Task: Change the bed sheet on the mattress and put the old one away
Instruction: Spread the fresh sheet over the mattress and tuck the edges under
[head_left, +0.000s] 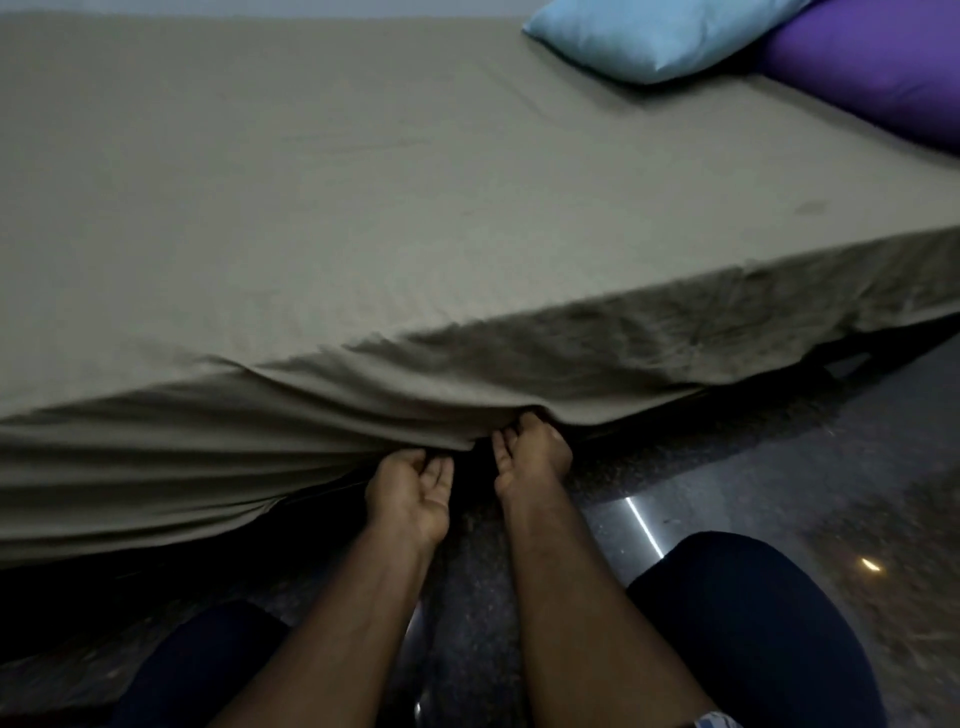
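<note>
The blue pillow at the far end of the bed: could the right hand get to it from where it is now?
Probably not without moving. The right hand is at the sheet's lower edge, and the blue pillow lies across the whole bed; nothing blocks it, though.
</note>
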